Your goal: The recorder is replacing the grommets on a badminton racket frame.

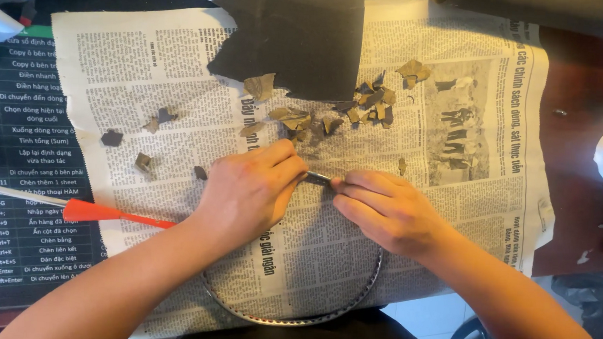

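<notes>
Hands pinch top of thin metal ring [292, 319] on newspaper [452, 220]: left hand [248, 194] and right hand [383, 209] grip closed either side, steadying it; torn scraps [368, 104] caught on paper.

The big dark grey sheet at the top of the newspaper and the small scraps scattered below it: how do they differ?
The dark grey sheet is one large piece with a jagged torn edge; the small scraps are many little flakes. The sheet is uniformly dark; most scraps show tan-brown faces, a few grey. The sheet lies at the top edge of the newspaper; the scraps are spread across it. Both lie flat, untouched by either hand.
</notes>
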